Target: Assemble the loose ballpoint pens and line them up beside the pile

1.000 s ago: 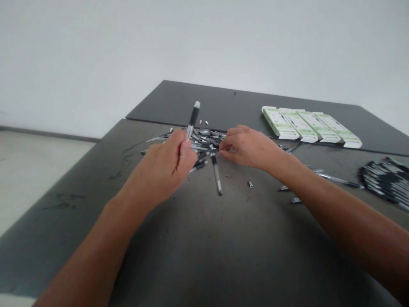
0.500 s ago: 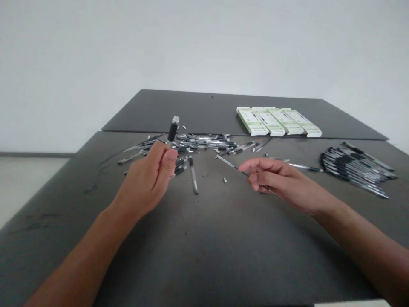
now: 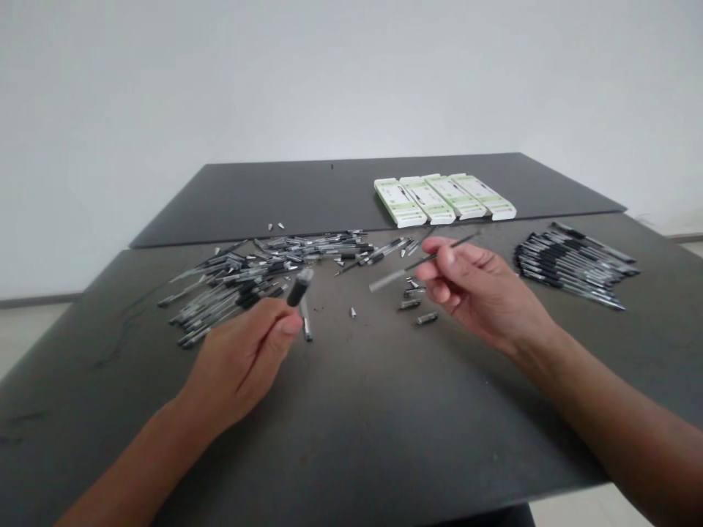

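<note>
My left hand (image 3: 242, 359) is closed around a pen barrel (image 3: 299, 288). Its black grip and clear end stick up past my thumb, while the rest is hidden in my palm. To the right, my right hand (image 3: 475, 293) pinches a thin ink refill (image 3: 387, 279) between thumb and fingers. The refill's pale end points toward the lower left and its dark end toward the upper right. The barrel and refill are apart. A single pen part (image 3: 306, 322) lies just behind the left hand, and a small cone-shaped tip (image 3: 353, 312) rests between the hands.
A loose pile of pen parts (image 3: 220, 300) spreads behind my left hand. Several short clear pieces with dark ends (image 3: 426, 318) lie beside my right hand. Rows of pens (image 3: 576, 263) lie at the right. Several green-and-white boxes (image 3: 400, 201) lie on the far table (image 3: 263, 194).
The view has shifted, so the table's contents appear further left. My right hand has turned the refill, and its dark end now shows above the fingers. My left hand's barrel leans more to the right.
</note>
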The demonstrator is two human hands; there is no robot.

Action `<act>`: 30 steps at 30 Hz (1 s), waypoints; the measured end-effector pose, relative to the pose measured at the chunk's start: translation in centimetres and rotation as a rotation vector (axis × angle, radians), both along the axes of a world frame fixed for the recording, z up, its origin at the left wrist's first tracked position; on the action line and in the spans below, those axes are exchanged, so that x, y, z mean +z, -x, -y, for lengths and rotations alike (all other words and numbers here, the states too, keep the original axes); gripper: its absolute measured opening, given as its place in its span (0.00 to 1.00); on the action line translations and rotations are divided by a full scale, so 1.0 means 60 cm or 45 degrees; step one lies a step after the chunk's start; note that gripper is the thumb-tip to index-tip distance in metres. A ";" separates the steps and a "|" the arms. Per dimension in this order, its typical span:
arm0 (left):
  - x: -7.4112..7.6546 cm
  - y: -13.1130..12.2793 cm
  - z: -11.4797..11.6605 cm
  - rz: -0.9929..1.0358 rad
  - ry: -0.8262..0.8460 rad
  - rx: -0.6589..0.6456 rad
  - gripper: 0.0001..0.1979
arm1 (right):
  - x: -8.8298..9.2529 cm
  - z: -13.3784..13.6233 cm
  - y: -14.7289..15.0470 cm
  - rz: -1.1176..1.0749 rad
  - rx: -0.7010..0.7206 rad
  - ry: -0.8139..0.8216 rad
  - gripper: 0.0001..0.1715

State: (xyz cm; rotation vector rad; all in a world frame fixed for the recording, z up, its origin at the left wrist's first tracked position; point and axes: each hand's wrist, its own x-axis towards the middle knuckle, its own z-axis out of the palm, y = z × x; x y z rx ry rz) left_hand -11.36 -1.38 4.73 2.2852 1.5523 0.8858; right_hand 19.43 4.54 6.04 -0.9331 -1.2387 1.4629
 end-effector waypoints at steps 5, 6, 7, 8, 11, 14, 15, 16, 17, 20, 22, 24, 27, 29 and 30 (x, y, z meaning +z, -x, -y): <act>-0.011 -0.005 -0.005 -0.140 -0.062 -0.292 0.11 | 0.031 0.011 0.003 -0.094 -0.342 -0.223 0.16; -0.014 -0.004 -0.006 -0.159 -0.083 -0.331 0.11 | 0.037 0.017 0.005 -0.118 -0.376 -0.258 0.16; -0.016 -0.003 -0.007 -0.171 -0.104 -0.366 0.10 | 0.041 0.023 0.008 -0.147 -0.393 -0.298 0.17; -0.018 -0.002 -0.007 -0.174 -0.127 -0.399 0.10 | 0.044 0.030 0.011 -0.177 -0.398 -0.343 0.17; -0.022 -0.001 -0.008 -0.169 -0.177 -0.457 0.09 | 0.048 0.054 0.020 -0.205 -0.366 -0.418 0.17; -0.023 -0.001 -0.009 -0.168 -0.190 -0.477 0.07 | 0.049 0.074 0.028 -0.162 -0.293 -0.384 0.16; -0.023 -0.001 -0.009 -0.169 -0.188 -0.482 0.07 | 0.049 0.078 0.030 -0.144 -0.270 -0.380 0.16; -0.022 0.000 -0.010 -0.167 -0.186 -0.490 0.07 | 0.049 0.082 0.031 -0.123 -0.251 -0.382 0.16; -0.022 0.000 -0.010 -0.166 -0.183 -0.497 0.07 | 0.050 0.084 0.031 -0.100 -0.236 -0.384 0.15; -0.020 0.001 -0.011 -0.169 -0.180 -0.512 0.08 | 0.050 0.088 0.032 -0.036 -0.204 -0.390 0.16; -0.019 0.001 -0.011 -0.173 -0.180 -0.516 0.09 | 0.050 0.089 0.033 -0.007 -0.205 -0.388 0.17; -0.018 0.001 -0.010 -0.178 -0.180 -0.517 0.09 | 0.052 0.088 0.035 0.001 -0.228 -0.374 0.16; -0.018 0.002 -0.009 -0.179 -0.182 -0.527 0.10 | 0.056 0.085 0.038 -0.007 -0.269 -0.340 0.15; -0.017 0.002 -0.010 -0.180 -0.195 -0.529 0.10 | 0.057 0.084 0.039 0.003 -0.289 -0.325 0.16; -0.017 0.002 -0.010 -0.185 -0.203 -0.527 0.11 | 0.057 0.084 0.038 0.014 -0.291 -0.319 0.16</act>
